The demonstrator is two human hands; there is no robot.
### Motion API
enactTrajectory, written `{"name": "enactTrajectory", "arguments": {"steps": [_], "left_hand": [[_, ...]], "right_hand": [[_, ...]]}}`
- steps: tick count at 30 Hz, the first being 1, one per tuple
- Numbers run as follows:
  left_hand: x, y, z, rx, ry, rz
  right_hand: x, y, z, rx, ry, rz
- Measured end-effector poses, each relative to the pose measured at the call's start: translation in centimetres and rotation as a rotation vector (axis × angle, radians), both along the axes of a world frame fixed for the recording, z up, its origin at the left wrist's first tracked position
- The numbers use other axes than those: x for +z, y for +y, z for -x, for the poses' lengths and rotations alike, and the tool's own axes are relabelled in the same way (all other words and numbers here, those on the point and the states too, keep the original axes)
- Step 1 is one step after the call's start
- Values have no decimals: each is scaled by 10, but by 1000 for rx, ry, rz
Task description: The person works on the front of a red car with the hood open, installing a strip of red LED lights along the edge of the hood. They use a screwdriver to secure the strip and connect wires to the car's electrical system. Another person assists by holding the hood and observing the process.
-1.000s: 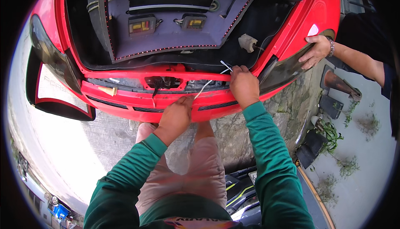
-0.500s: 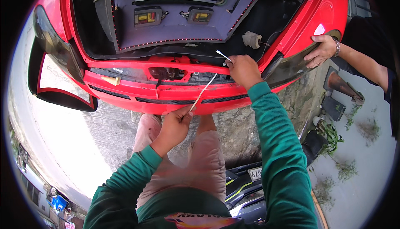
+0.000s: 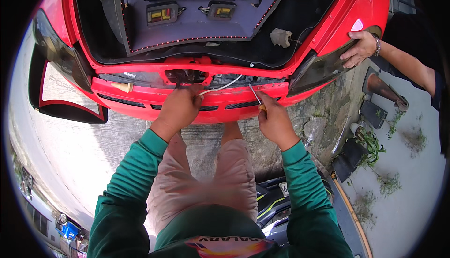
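My left hand [image 3: 179,108] is closed at the middle of the red car's bumper [image 3: 243,110], just below the latch opening [image 3: 183,76]. From its fingers a thin whitish wire [image 3: 224,87] runs right and curves up into the slot behind the bumper's upper edge. Lower right of that slot, my right hand [image 3: 275,123] grips a screwdriver [image 3: 255,94] by its orange-yellow handle, which the fingers partly cover. The metal shaft points up and left, its tip over the red bumper edge; whether it touches I cannot tell.
Another person's hand [image 3: 360,49] rests by the dark right lamp. A cream cone-shaped piece [image 3: 123,87] lies on the bumper at left. The open compartment holds a purple panel [image 3: 197,26] with red lights. Potted plants [image 3: 370,145] and a motorcycle [image 3: 272,201] stand at right.
My left hand has moved up and left to the bumper's middle, still with the wire. My right hand has come down with the screwdriver, from the compartment's edge to in front of the bumper.
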State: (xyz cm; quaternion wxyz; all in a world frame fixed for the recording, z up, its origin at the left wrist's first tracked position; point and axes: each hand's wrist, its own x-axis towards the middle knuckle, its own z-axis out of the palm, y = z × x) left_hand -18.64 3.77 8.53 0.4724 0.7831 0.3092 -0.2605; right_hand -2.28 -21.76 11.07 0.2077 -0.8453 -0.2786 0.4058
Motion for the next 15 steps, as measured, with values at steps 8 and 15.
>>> {"name": "enactTrajectory", "arguments": {"steps": [8, 15], "left_hand": [[-31, -43, -55, -257, -301, -406], [-56, -43, -131, -431, -293, -294]], "right_hand": [[-34, 13, 14, -160, -48, -8], [-53, 21, 34, -402, -15, -96]]}}
